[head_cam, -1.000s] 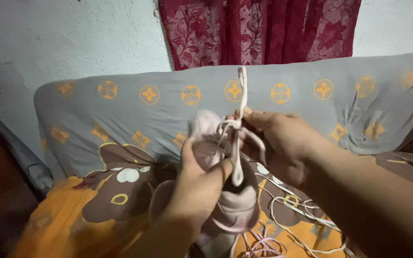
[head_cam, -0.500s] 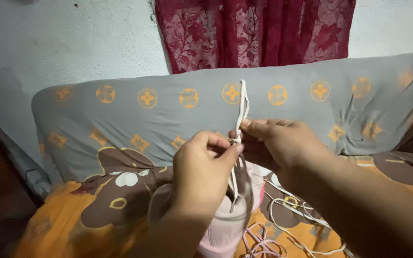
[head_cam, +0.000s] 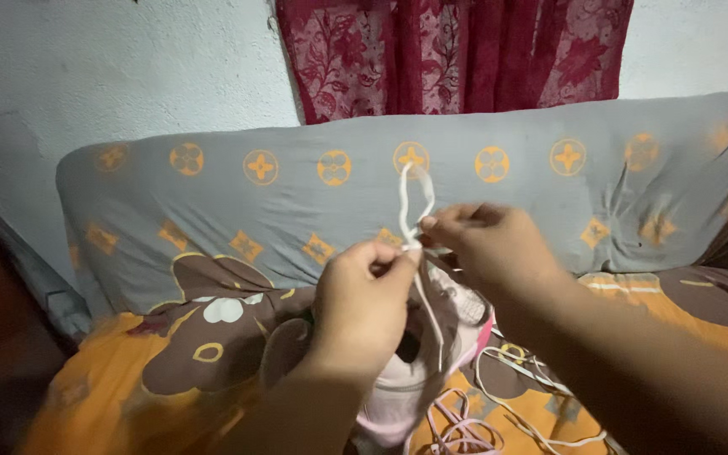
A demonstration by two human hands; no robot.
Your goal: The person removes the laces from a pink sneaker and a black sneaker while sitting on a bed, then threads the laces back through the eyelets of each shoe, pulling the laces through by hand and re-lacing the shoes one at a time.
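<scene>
A pale pink and white shoe [head_cam: 419,371] sits low in the middle, mostly hidden behind my hands. My left hand [head_cam: 360,307] pinches the white shoelace [head_cam: 413,195] between thumb and forefinger just above the shoe. My right hand [head_cam: 490,248] pinches the same lace from the right, fingertips meeting the left hand's. A loop of the lace stands up above both hands, and a strand hangs down over the shoe's opening.
Loose white and pink laces [head_cam: 499,404] lie on the orange and brown patterned sheet [head_cam: 128,379] at lower right. A long grey cushion [head_cam: 254,194] with orange emblems lies behind, against a pale wall with a dark red curtain [head_cam: 457,50].
My left hand rose from gripping the shoe to pinching the lace. The shoe dropped lower. The upright lace, first straight, now forms an open loop above my fingers.
</scene>
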